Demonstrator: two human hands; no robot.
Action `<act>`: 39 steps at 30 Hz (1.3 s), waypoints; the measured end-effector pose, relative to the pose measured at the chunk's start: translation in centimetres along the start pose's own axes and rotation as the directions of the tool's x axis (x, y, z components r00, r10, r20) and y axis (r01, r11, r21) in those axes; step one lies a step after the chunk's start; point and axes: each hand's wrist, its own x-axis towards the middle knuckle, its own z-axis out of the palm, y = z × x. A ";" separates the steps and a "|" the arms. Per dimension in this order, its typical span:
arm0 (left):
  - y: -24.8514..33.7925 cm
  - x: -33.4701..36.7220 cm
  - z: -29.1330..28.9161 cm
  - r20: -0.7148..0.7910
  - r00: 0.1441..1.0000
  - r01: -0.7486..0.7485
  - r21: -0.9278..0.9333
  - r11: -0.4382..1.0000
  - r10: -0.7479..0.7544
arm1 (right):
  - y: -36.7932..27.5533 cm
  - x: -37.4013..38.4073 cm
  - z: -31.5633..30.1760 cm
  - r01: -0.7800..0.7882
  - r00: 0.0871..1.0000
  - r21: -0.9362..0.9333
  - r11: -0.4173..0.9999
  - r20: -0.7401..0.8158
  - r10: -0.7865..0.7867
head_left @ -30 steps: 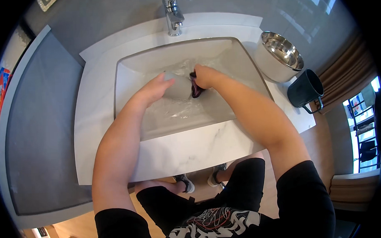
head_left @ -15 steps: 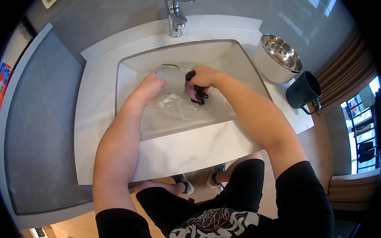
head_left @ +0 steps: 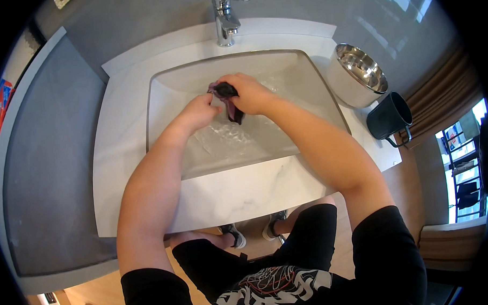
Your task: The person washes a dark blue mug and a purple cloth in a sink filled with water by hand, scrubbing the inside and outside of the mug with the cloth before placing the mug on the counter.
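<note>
A small purple-and-black cloth (head_left: 233,111), wet and bunched up, hangs over the water in the sink (head_left: 306,99). My right hand (head_left: 248,93) is closed round its dark upper part, so much of the cloth is hidden. Close on its left, my left hand (head_left: 199,111) has its fingers drawn together at the cloth's purple edge. Rippled water (head_left: 227,139) lies below both hands.
Behind the sink rises a chrome faucet (head_left: 225,24). On the right of the white counter (head_left: 235,198) stand a shiny metal bowl (head_left: 354,78) and a dark mug (head_left: 389,118) with a handle. A grey panel (head_left: 56,159) stands to the left.
My right hand has moved left with the cloth, up to my left hand. The pale rectangular shape beside my left hand is no longer visible. My left hand has shifted slightly right.
</note>
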 end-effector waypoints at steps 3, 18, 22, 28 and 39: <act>0.0 0.3 -0.2 0.029 0.996 0.083 0.046 0.996 -0.084 | 1.1 -0.1 -1.7 -0.422 0.863 -0.105 0.900 0.257 0.435; 2.2 -1.4 -1.8 -0.306 0.952 0.039 0.119 0.992 -0.001 | 0.5 0.3 -3.5 -0.600 0.779 -0.363 0.713 -0.060 0.625; 2.7 -1.5 -1.6 -0.267 0.962 -0.026 0.094 0.995 0.051 | 1.2 0.4 -2.7 -0.568 0.822 0.232 0.790 0.098 0.561; 2.8 -1.7 -1.6 -0.240 0.968 -0.062 0.082 0.995 0.080 | 2.0 0.4 -2.9 -0.678 0.730 0.640 0.361 0.529 0.432; 1.5 -0.6 -0.6 -0.194 0.975 -0.097 0.076 0.992 0.110 | 2.4 -0.8 0.9 -0.530 0.841 0.260 0.807 0.288 0.459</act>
